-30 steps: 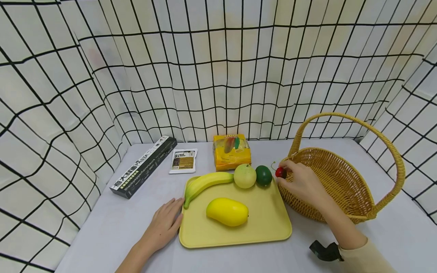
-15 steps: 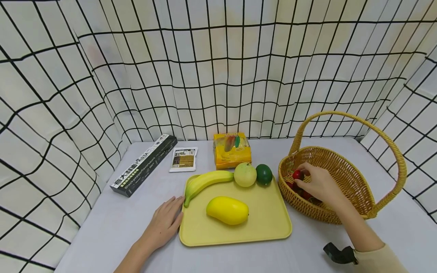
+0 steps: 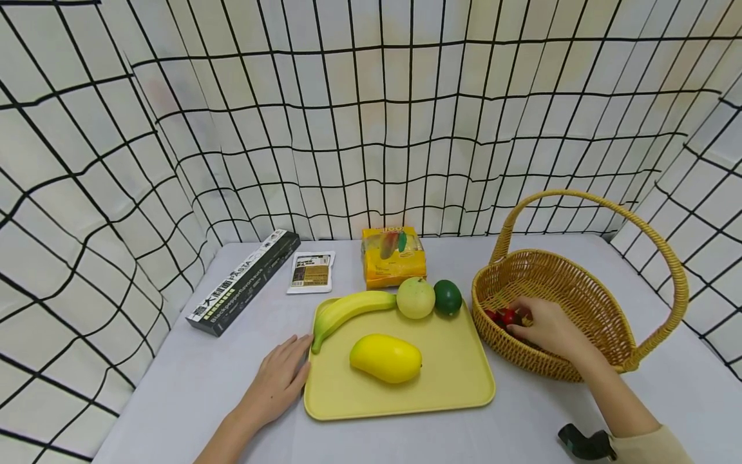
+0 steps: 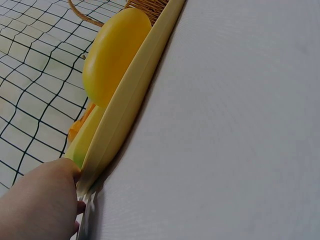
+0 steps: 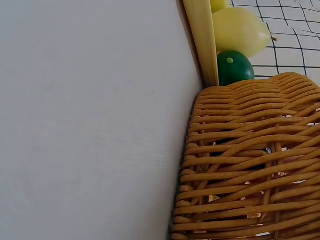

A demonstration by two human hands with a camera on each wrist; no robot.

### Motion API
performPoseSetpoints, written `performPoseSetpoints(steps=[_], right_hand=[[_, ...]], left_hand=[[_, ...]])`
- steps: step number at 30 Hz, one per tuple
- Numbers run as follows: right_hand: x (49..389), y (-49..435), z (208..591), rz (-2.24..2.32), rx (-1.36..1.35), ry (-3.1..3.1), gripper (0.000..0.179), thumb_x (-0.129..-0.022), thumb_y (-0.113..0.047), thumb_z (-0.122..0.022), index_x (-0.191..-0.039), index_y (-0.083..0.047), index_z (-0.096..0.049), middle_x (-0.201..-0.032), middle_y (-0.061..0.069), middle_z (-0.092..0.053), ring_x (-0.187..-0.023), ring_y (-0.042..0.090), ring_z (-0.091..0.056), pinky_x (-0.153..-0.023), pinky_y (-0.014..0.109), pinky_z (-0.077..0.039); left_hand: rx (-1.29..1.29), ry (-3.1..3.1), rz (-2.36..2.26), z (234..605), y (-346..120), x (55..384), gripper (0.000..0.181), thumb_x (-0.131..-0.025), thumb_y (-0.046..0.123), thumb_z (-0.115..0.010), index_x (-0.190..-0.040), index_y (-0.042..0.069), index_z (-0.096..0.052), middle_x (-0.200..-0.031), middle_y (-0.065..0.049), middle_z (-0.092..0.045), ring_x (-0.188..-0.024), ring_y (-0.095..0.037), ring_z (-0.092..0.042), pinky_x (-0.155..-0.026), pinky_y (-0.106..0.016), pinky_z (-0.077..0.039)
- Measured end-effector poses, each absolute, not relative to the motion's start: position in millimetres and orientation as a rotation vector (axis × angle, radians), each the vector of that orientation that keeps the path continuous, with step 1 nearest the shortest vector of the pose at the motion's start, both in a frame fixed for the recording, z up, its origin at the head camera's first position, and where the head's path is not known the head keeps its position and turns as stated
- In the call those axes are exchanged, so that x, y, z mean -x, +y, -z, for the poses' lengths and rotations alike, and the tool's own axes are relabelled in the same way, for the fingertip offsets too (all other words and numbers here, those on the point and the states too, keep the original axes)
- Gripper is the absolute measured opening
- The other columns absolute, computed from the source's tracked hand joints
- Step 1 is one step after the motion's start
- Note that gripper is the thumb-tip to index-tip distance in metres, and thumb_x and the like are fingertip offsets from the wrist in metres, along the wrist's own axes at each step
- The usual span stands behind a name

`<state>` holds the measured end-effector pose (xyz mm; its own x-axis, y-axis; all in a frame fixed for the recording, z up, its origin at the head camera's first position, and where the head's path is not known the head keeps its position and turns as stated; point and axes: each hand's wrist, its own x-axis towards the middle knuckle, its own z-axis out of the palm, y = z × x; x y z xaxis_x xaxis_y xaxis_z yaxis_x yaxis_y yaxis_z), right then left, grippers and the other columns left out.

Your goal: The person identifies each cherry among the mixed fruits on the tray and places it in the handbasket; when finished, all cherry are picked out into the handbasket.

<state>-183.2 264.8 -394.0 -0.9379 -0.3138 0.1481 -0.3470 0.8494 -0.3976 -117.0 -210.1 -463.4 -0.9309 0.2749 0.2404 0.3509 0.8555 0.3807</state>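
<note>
In the head view my right hand (image 3: pixel 545 325) reaches into the wicker basket (image 3: pixel 603 303), thumb and fingertips pinching a red cherry (image 3: pixel 509 316). More red fruit (image 3: pixel 491 314) lies beside it, low in the basket's left end and partly hidden by the hand. The basket's woven wall (image 5: pixel 250 165) hides this hand in the right wrist view. My left hand (image 3: pixel 281 377) lies with extended fingers against the left edge of the yellow tray (image 3: pixel 400 403). Near its fingertips is the banana (image 3: pixel 348 312). A yellow mango (image 3: pixel 386 358) lies mid-tray.
A pale green round fruit (image 3: pixel 415 298) and a dark green fruit (image 3: pixel 447 298) sit at the tray's back edge. Behind are a yellow package (image 3: pixel 394 258), a small sachet (image 3: pixel 311 272) and a long pasta box (image 3: pixel 243 283). The basket's tall handle (image 3: pixel 655 238) arches over it.
My right hand has carried the cherry from beside the dark green fruit over the basket's rim and down inside. My left hand has stayed at the tray edge.
</note>
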Motion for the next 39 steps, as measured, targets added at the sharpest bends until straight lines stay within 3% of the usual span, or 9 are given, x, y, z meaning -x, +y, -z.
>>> performPoseSetpoints(steps=[39], right_hand=[[185.5,267.0,405.4,-0.625,-0.532,-3.034,0.025,-0.073,-0.007,-0.073,-0.096,-0.002,-0.065,-0.084,0.009,-0.064,-0.077,0.026,-0.060,-0.061,0.037,-0.051]], left_hand=[[0.469,-2.868,0.648,462.3,-208.1,116.1,0.047,-0.095,0.023,-0.047,-0.138,0.007,-0.040,-0.137,-0.010,-0.044,-0.129,-0.033,-0.032,-0.103,-0.055,-0.024]])
